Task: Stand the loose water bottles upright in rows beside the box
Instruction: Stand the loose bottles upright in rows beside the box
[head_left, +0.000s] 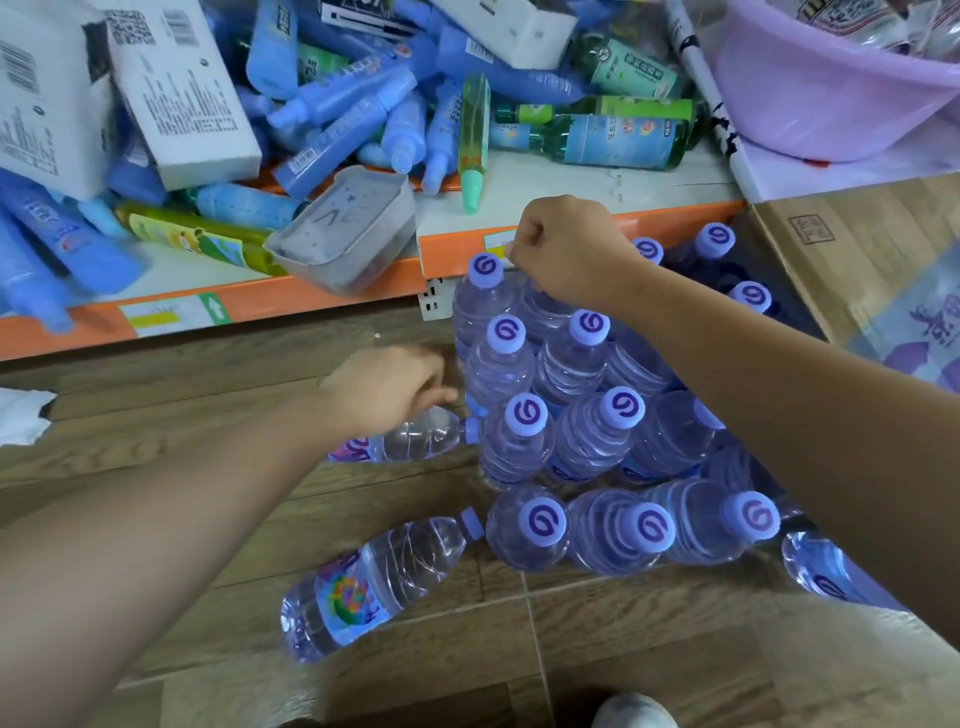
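Your right hand (566, 249) closes in a loose fist over the top of a standing bottle (545, 306) in the back row, its cap hidden under your fingers, while your left hand (387, 389) reaches with curled fingers onto a lying bottle (410, 439) whose cap touches the block of upright ones; whether that grip is fully closed cannot be told through the blur. The upright bottles (571, 410) stand tight in rows on the wood floor, between the orange shelf edge (322, 293) and the cardboard box (862, 260) to the right. A second loose bottle (374, 582) lies nearer you, cap against the front row, and another (826, 571) lies partly hidden under your right forearm.

The risk is a knock-on fall: the rows are packed cap to cap, so swinging the lying bottle up beside them, or dragging your right forearm across the caps, could topple several at once. Round bottles on a smooth floor may also roll away if nudged.

On the shelf, a grey plastic tub (345, 228) sits tilted over the edge, apparently empty, among heaped blue bottles (337, 104); it could slide off onto the rows. A lilac basin (831, 93) at top right holds wrapped packets
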